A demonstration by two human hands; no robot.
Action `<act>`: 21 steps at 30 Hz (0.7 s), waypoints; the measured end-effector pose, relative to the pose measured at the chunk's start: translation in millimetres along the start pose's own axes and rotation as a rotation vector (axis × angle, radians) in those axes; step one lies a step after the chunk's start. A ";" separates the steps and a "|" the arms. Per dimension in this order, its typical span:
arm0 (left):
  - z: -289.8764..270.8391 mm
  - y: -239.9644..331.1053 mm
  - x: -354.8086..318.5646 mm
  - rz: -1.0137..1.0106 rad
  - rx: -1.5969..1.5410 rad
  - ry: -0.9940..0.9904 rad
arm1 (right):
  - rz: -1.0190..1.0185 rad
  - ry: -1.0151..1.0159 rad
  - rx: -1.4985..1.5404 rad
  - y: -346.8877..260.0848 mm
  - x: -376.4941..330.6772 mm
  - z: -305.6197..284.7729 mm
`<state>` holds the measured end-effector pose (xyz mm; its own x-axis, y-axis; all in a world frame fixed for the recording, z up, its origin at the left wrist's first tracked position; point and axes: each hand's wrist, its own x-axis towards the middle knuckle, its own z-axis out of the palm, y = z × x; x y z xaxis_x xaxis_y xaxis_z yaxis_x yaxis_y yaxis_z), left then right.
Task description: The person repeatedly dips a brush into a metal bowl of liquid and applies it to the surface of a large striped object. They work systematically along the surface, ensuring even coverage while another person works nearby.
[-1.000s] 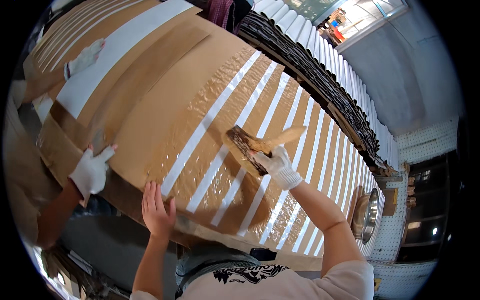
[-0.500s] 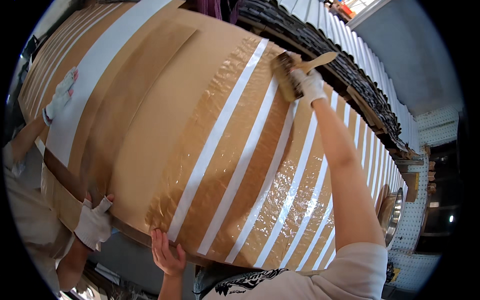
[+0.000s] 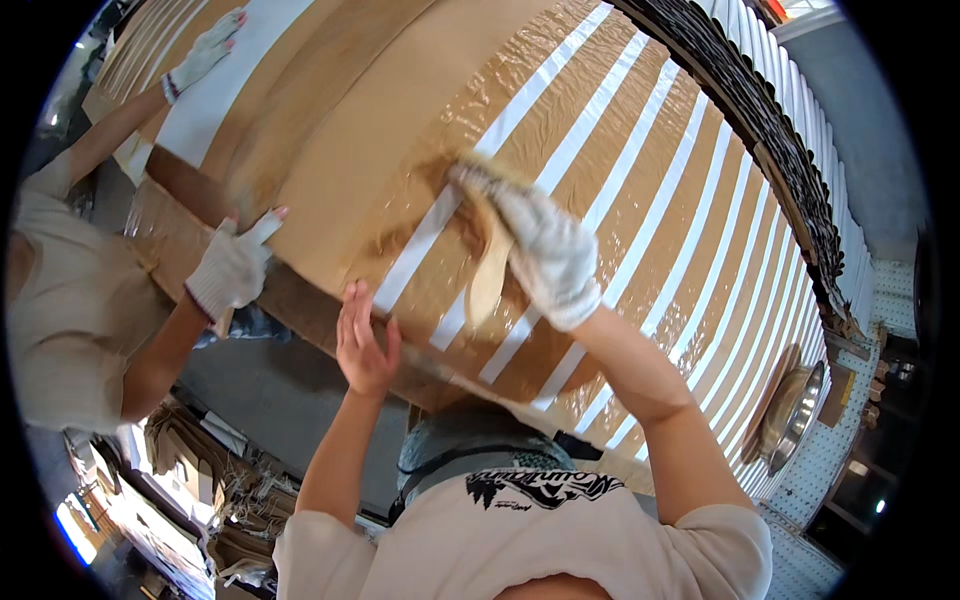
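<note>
My gloved right hand [image 3: 552, 255] is closed round a wide brush with a pale wooden handle [image 3: 488, 280]. Its bristles, blurred by motion, rest on wet, shiny brown paper [image 3: 530, 110] crossed by white strips. My bare left hand [image 3: 364, 338] lies at the near edge of the layered sheets, its fingers stretched out and holding nothing. Just left of it the brown sheet [image 3: 385, 130] is dry and matt.
At the left a co-worker rests one gloved hand [image 3: 205, 58] on the sheets and another gloved hand [image 3: 235, 262] at their near edge. A metal bowl [image 3: 795, 415] stands at the right end. A dark layered stack [image 3: 770, 150] borders the far side.
My right hand has drawn the brush from the far edge toward me and to the left. My left hand stays at the near edge. The view has shifted, showing more of the floor.
</note>
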<state>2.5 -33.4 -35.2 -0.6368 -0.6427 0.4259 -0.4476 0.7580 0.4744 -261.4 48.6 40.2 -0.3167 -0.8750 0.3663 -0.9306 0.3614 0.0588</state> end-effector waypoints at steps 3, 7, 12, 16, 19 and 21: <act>-5.4 -6.5 -3.1 -0.034 -0.103 0.010 | -0.084 -0.114 0.236 -54.4 -55.6 -44.9; -2.9 -14.3 -6.2 -0.084 -0.291 0.057 | -0.151 -0.153 0.729 -42.5 -51.6 -68.2; 3.2 -15.7 -7.7 -0.079 -0.350 0.077 | -0.009 -0.269 0.025 -72.7 -70.5 -66.0; -0.5 -18.4 -9.7 -0.058 -0.327 0.082 | -0.007 -0.389 0.313 -90.2 -114.8 -86.6; -9.7 -9.0 -2.0 0.029 -0.239 0.021 | 0.005 0.041 0.626 -35.0 -132.5 -78.6; -8.8 -10.3 -2.1 0.125 -0.147 -0.011 | 0.193 0.160 0.349 1.1 -144.9 -69.6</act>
<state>14.0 -40.9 -34.2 -0.6891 -0.5425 0.4805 -0.2681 0.8068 0.5264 -203.7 198.2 51.8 -0.4841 -0.7313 0.4805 -0.8722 0.3589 -0.3324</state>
